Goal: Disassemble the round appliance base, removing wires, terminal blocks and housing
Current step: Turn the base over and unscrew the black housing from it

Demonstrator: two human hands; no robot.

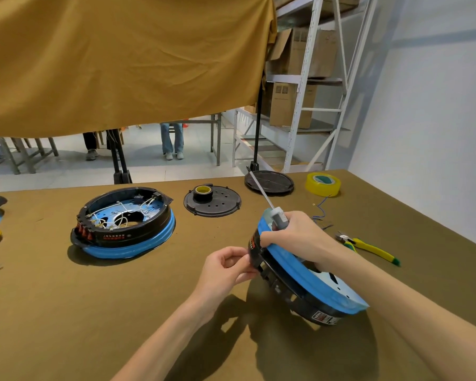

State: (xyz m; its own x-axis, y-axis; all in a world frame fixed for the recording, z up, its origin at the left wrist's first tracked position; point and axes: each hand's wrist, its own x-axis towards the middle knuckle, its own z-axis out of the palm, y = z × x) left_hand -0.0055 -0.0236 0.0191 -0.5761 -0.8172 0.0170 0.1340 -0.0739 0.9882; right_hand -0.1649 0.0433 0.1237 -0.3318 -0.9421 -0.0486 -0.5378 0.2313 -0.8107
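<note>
The right hand (294, 237) grips a screwdriver (270, 204) and tilts the base (313, 295) on edge, so the left hand (226, 270) can pinch its black rim.

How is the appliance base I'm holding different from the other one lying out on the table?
The held base is tipped up on its edge, gripped by the right hand, which also holds a screwdriver, and pinched by the left hand; the table base lies flat, untouched. The table base shows its wiring and open inside; the held base's inside faces away. Both are round, black with a blue rim.
</note>
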